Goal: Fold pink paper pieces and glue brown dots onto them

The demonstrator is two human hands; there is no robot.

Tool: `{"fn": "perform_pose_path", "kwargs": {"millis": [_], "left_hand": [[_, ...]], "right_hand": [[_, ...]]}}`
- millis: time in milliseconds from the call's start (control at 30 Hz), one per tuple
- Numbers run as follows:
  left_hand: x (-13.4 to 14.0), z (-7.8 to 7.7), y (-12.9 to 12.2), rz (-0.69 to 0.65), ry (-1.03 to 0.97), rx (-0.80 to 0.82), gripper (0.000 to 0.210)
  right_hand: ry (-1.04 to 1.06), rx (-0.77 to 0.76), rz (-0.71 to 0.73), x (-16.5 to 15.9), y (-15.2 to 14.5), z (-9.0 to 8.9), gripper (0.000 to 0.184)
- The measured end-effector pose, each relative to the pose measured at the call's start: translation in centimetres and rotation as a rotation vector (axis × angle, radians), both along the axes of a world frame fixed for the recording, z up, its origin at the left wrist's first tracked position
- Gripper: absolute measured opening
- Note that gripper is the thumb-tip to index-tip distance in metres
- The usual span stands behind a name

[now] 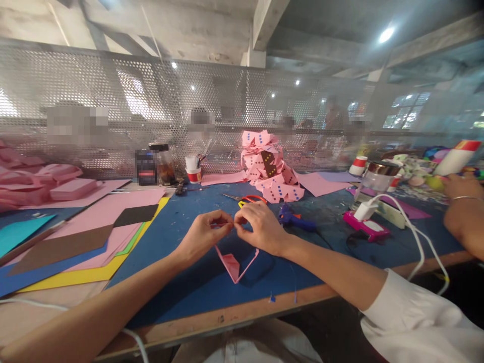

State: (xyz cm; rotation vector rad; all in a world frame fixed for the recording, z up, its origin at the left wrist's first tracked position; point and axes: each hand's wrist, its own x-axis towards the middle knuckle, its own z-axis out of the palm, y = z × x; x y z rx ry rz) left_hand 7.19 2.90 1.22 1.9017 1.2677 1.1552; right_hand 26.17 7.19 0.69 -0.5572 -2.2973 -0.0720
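A folded pink paper piece [231, 264] hangs in a V shape above the blue table mat, beneath my hands. My left hand [206, 229] pinches it near the top, thumb against forefinger. My right hand [260, 227] is closed in a pinch right beside the left, its fingertips almost touching the other hand's. The exact edge between the fingertips is hidden. Just behind my right hand lie scissors [252, 199] with orange and yellow handles. A blue glue gun [297, 219] rests to the right of that hand.
Pink paper pieces with coloured dots [264, 161] are heaped at the back. Coloured sheets [71, 247] lie at left near pink folded boxes [73, 189]. A magenta power strip [366, 227] with a white cable, a glass jar [376, 184] and another person's hand [465, 189] are at right.
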Motion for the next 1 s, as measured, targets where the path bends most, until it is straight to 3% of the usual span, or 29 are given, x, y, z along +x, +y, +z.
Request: {"fn": "perform_pose_path", "kwargs": {"millis": [433,800,900,1000], "left_hand": [[0.08,-0.20,0.09,0.002,-0.001,0.015,0.013],[0.19,-0.47,0.27,0.014,-0.058,-0.052,0.016],[0.17,-0.40,0.11,0.024,-0.037,-0.018,0.014],[0.25,-0.12,-0.14,0.025,-0.025,0.013,0.013]], "right_hand": [[-0.059,0.087,-0.048,0.13,-0.17,0.01,0.005],[-0.131,0.210,-0.097,-0.17,-0.38,0.01,0.016],[-0.072,0.107,-0.048,-0.18,-0.38,0.12,0.010],[0.087,-0.194,0.056,-0.23,-0.38,0.40,0.006]]}}
